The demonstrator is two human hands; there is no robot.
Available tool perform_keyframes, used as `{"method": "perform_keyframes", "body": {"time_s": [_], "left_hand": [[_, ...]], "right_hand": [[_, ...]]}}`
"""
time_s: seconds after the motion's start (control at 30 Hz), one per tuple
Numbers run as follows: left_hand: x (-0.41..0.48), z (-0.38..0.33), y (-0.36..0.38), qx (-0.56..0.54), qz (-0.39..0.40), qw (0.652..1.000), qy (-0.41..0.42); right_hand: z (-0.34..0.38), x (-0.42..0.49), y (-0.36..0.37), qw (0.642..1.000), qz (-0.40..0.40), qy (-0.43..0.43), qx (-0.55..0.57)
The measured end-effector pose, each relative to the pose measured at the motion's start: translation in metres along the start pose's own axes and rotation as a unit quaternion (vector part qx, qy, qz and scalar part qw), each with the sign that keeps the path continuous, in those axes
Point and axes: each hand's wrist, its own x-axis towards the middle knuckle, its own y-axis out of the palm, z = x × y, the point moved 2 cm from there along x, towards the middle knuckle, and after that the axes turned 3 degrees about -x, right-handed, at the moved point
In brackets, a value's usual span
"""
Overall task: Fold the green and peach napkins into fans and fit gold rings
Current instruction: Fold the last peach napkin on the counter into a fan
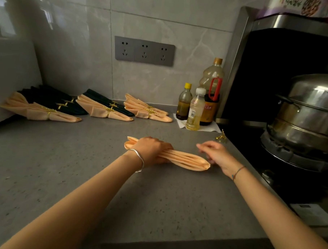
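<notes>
Grey speckled counter (82,167) runs below a tiled wall, with ringed fans (103,106) lying along its back edge and three bottles (195,108) at its back right corner. Toward the right edge lies a pleated peach napkin (186,159), its left part gripped by the left hand (150,149), fingers curled over the folds, while the right hand (216,155) hovers loose-fingered, holding nothing, just beside its right end. One gold ring (221,137) sits by the counter's right edge, beyond that hand.
</notes>
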Motion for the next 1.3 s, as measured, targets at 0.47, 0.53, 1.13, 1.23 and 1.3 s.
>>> {"method": "perform_keyframes", "body": {"time_s": [0.47, 0.53, 1.13, 1.23, 1.3], "left_hand": [[0.031, 0.019, 0.019, -0.010, -0.050, 0.997, -0.064], [0.030, 0.019, 0.019, -0.006, -0.049, 0.997, -0.067], [0.009, 0.039, 0.008, -0.019, -0.051, 0.988, -0.145], [0.011, 0.038, 0.009, -0.016, -0.044, 0.989, -0.140], [0.013, 0.036, 0.009, -0.013, -0.043, 0.990, -0.131]], "right_hand": [[-0.052, 0.108, -0.034, 0.936, -0.269, 0.042, -0.221], [-0.053, 0.109, -0.034, 0.931, -0.274, 0.040, -0.240], [0.009, 0.032, -0.009, 0.978, 0.116, -0.147, -0.095], [0.015, 0.026, -0.003, 0.975, 0.138, -0.159, -0.073], [0.019, 0.022, 0.001, 0.974, 0.139, -0.175, -0.040]]}}
